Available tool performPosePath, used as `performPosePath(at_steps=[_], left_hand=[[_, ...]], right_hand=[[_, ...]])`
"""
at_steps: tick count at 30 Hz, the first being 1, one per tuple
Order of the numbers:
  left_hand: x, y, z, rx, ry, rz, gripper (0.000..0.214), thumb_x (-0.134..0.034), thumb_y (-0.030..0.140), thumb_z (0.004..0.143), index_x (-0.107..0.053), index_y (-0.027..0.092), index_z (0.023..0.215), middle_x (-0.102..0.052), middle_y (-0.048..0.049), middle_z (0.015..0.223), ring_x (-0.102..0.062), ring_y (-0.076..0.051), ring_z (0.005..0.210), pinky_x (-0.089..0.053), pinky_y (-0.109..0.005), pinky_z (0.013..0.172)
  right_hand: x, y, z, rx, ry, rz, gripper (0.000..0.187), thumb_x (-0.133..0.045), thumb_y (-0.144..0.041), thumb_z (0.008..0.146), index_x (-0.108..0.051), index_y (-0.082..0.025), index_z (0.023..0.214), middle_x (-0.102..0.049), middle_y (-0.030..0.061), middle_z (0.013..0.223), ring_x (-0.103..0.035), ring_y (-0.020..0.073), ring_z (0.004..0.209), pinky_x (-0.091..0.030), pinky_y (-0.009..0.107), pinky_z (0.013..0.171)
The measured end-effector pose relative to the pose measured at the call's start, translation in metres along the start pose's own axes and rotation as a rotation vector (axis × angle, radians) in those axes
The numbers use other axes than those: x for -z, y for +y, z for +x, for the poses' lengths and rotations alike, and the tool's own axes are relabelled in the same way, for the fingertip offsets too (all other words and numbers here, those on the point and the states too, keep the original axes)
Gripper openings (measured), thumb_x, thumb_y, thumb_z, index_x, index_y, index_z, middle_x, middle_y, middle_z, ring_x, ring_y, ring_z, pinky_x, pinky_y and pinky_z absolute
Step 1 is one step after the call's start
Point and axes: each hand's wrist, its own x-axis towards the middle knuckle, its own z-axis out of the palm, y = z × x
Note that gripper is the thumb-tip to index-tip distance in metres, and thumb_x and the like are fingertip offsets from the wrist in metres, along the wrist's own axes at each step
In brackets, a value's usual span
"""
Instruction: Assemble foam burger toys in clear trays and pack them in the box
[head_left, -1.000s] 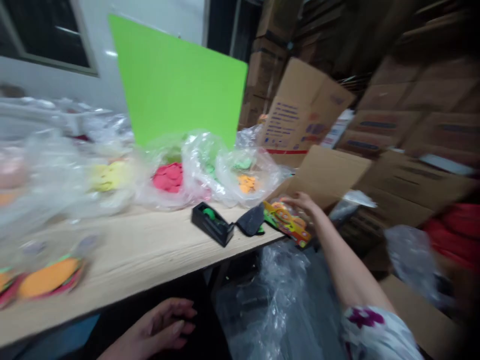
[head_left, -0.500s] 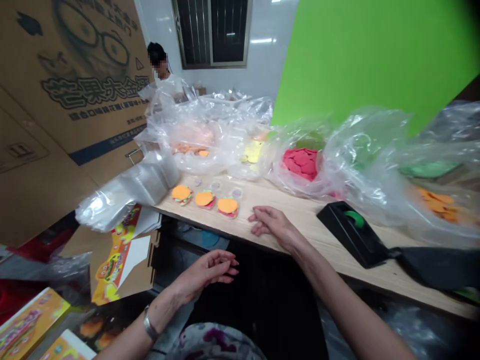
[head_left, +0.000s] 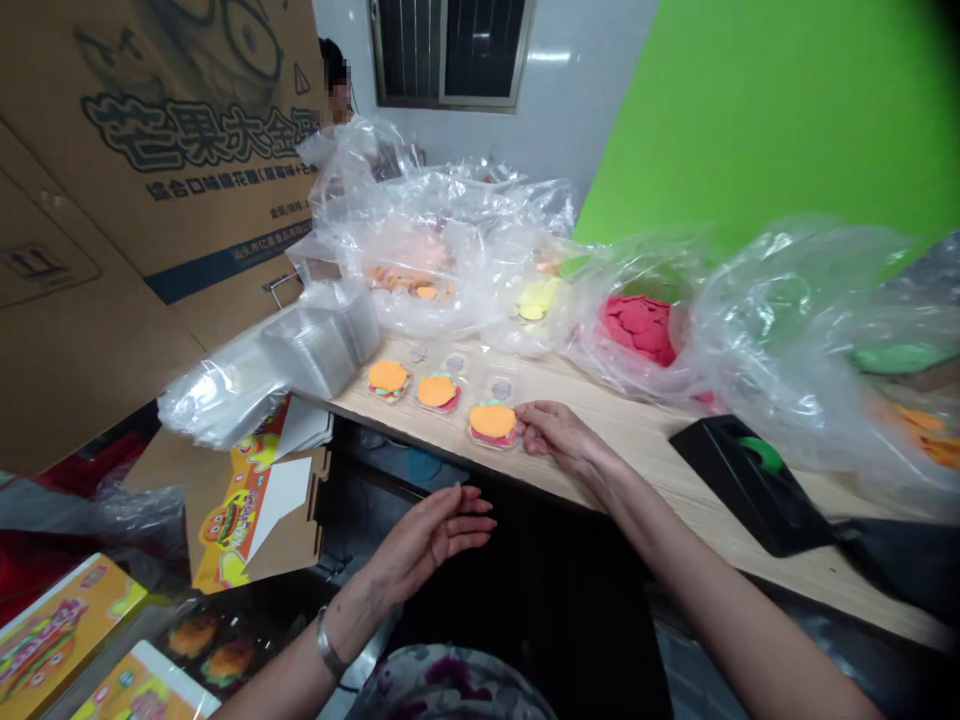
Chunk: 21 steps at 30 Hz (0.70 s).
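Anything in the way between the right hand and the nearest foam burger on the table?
Nothing visible stands in the way. The right hand rests on the wooden tabletop with its fingertips right at the edge of the foam burger. The black tape dispenser sits well off to the right.

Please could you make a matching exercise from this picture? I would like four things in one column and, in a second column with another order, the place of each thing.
Things:
1. Right hand
2. Left hand
3. Red foam pieces
4. Black tape dispenser

Places:
A. Inside a clear plastic bag
B. On the table, to the right of the right hand
C. On the wooden table, beside a foam burger
D. In the air off the table, with a metal bracelet on its wrist

Right pairs: 1-C, 2-D, 3-A, 4-B
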Motion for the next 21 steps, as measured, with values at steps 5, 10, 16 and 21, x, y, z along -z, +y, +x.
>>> performPosePath(at_steps=[5, 10, 16, 21], left_hand=[[-0.013, -0.015, 0.020, 0.099, -0.164, -0.329, 0.061, -0.038, 0.057, 0.088, -0.058, 0.005, 0.111, -0.064, -0.0194, 0.111, -0.061, -0.027, 0.105, -0.035, -0.043, 0.103], [-0.033, -0.032, 0.023, 0.171, -0.238, -0.441, 0.062, -0.035, 0.056, 0.090, -0.052, 0.005, 0.122, -0.065, -0.0174, 0.110, -0.063, -0.026, 0.099, -0.036, -0.046, 0.101], [-0.042, -0.038, 0.016, 0.247, -0.218, -0.357, 0.061, -0.038, 0.056, 0.089, -0.054, 0.006, 0.120, -0.063, -0.0169, 0.115, -0.061, -0.028, 0.102, -0.035, -0.048, 0.101], [-0.048, -0.039, 0.016, 0.270, -0.217, -0.321, 0.056, -0.038, 0.055, 0.089, -0.058, 0.009, 0.114, -0.066, -0.0134, 0.106, -0.063, -0.024, 0.096, -0.040, -0.047, 0.097]], right_hand=[[-0.003, 0.013, -0.060, -0.017, -0.043, -0.057, 0.029, -0.061, -0.042, 0.079, -0.056, -0.014, 0.071, -0.054, -0.0037, 0.046, -0.044, 0.0040, 0.035, -0.028, 0.013, 0.033], [-0.002, 0.037, -0.108, -0.009, 0.094, -0.240, 0.039, -0.059, -0.052, 0.078, -0.057, -0.016, 0.093, -0.058, -0.0023, 0.059, -0.046, 0.0074, 0.036, -0.031, 0.019, 0.032], [0.006, 0.041, -0.141, 0.503, 0.518, -0.693, 0.032, -0.051, -0.033, 0.089, -0.051, -0.022, 0.119, -0.066, 0.0068, 0.097, -0.063, 0.0175, 0.076, -0.052, 0.034, 0.071], [-0.003, 0.037, -0.143, 0.712, 0.307, -0.815, 0.037, -0.043, -0.016, 0.091, -0.047, -0.027, 0.126, -0.065, 0.0067, 0.106, -0.056, 0.0219, 0.102, -0.046, 0.044, 0.090]])
